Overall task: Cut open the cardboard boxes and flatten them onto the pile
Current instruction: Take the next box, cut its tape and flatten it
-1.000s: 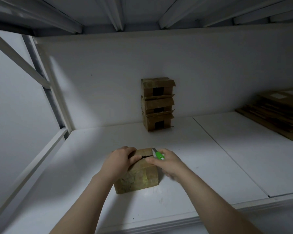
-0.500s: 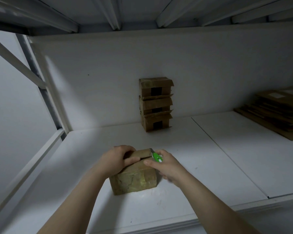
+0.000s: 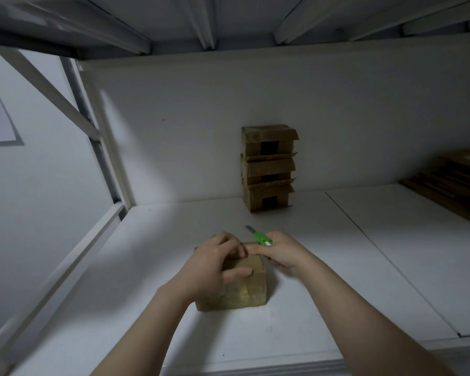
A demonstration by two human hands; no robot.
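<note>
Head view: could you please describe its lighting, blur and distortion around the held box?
Head view: dim overall, brightest on the shelf left of the cardboard box; flattened cardboard pile in shadow; wide-angle distortion slants the rack uprights; bottom-left corner smeared.

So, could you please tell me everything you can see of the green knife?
The green knife is a small utility cutter with a bright green handle that looks plastic, a white patch on it, and a short grey blade slid out. The right hand grips its rear, which is hidden. It tilts, blade pointing away and leftward, just beyond the far top edge of the small cardboard box; the blade appears to touch nothing.
</note>
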